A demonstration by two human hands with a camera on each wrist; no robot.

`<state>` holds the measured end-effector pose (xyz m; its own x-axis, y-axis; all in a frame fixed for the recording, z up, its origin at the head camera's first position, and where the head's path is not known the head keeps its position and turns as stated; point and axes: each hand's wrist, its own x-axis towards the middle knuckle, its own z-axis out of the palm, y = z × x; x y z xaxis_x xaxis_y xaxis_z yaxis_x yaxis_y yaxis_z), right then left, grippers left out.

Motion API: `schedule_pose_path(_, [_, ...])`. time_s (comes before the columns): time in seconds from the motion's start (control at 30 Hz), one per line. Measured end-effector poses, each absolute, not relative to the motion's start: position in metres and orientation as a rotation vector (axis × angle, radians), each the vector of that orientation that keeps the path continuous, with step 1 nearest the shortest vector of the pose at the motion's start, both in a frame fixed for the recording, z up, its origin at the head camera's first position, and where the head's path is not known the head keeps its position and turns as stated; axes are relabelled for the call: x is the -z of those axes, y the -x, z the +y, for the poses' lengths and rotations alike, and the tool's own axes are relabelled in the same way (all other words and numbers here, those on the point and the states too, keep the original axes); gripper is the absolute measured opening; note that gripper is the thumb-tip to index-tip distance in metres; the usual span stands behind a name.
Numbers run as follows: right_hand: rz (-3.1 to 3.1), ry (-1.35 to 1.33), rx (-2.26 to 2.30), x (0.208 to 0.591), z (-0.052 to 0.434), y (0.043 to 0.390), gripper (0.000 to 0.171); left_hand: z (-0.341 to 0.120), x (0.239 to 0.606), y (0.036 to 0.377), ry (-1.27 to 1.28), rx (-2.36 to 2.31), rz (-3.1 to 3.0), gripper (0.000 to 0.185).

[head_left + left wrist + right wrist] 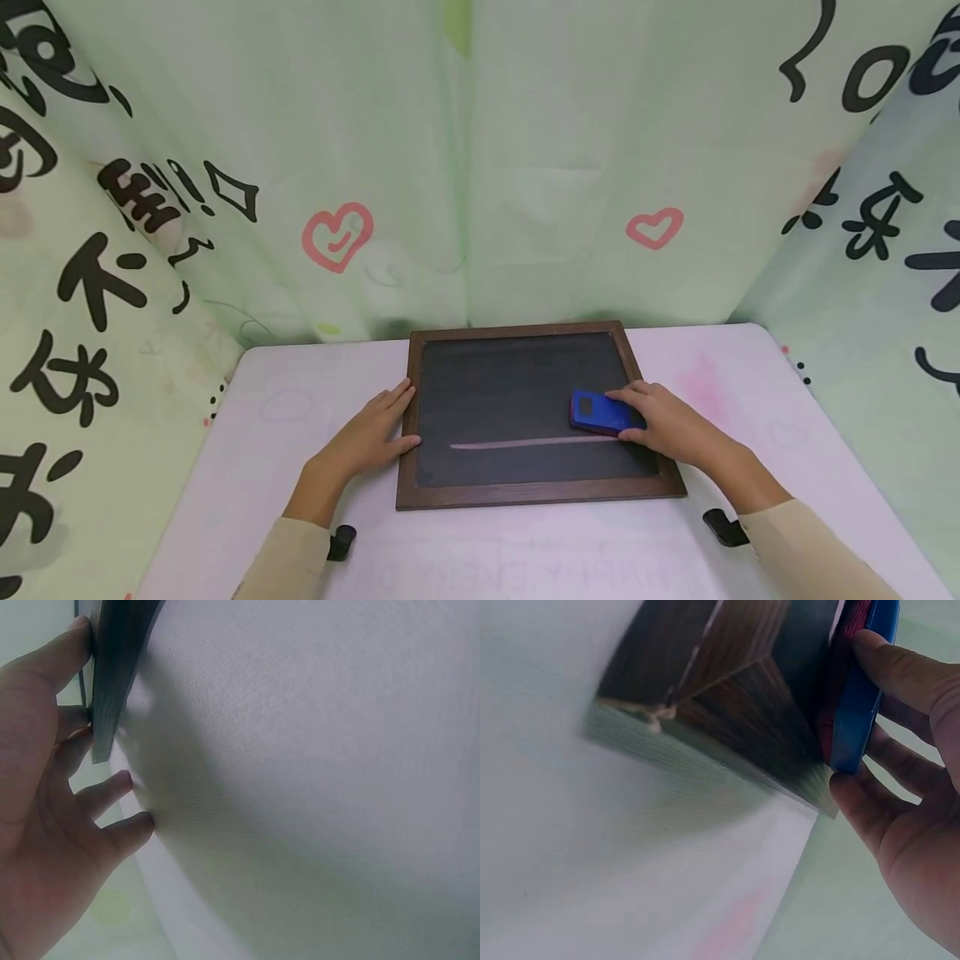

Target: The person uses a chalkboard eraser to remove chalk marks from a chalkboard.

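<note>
Blue eraser (597, 412) on chalkboard (517, 400) — right hand (667, 421) grips it.

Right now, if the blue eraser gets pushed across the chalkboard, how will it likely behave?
The blue eraser is flat and blocky, so it should slide, not roll. The right hand spans it easily; probably light. The left hand braces the chalkboard frame, so that likely stays put.

A dark brown wood-grain frame (537, 495) is seen around the black chalkboard (517, 392) at lower centre, and a pale pink chalk line (536, 442) is drawn across its lower part. A bright blue eraser (597, 413) with a red underside is shown at centre right. The table (285, 408) is white, smudged faint pink. Pale green curtains (480, 167) are patterned with black characters and pink hearts. Beige sleeves (810, 554) are glimpsed below.
</note>
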<state>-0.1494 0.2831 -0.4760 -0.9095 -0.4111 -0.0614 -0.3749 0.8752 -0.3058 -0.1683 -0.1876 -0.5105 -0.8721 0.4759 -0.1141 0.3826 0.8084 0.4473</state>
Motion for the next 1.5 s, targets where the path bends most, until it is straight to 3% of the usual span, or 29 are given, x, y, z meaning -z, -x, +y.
schedule_pose_path(0.83, [2.886, 0.724, 0.421, 0.480, 0.274, 0.124, 0.063, -0.192, 0.511, 0.164, -0.687, -0.593, 2.776, 0.074])
schedule_pose_path(1.5, [2.830, 0.890, 0.350, 0.477, 0.217, 0.134, 0.062, -0.189, 0.508, 0.168, -0.704, -0.535, 2.797, 0.069])
